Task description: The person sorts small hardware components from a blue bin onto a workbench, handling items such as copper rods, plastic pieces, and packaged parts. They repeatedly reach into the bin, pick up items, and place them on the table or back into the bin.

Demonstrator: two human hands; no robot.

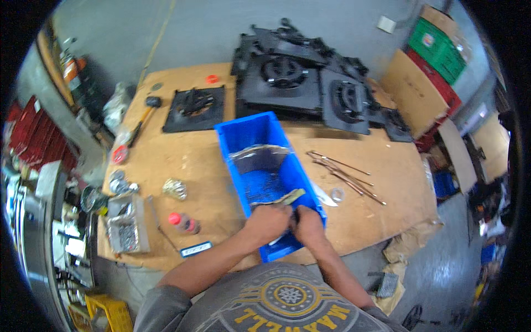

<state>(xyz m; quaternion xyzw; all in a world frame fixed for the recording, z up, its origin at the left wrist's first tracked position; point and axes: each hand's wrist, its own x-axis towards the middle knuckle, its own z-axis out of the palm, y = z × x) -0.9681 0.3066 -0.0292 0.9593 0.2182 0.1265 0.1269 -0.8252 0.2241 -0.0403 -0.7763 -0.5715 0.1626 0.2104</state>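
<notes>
A long blue plastic bin (228,145) stands on the wooden table in front of me. A brown cardboard divider (260,157) crosses its far part, and a second divider edge (296,195) sticks up beside my hands. Small dark pieces (263,185) lie on the bin floor between the dividers. My left hand (269,222) and my right hand (308,226) meet over the near end of the bin, fingers curled close together. Something dark shows between them, but the fingers hide what it is.
Black fan-like plates (282,83) are piled at the back, with a single plate (194,109) left of them. Thin copper-coloured rods (345,176) lie right of the bin. Leftward are a hammer (145,119), a red-capped bottle (183,222) and a tray of small metal parts (128,224).
</notes>
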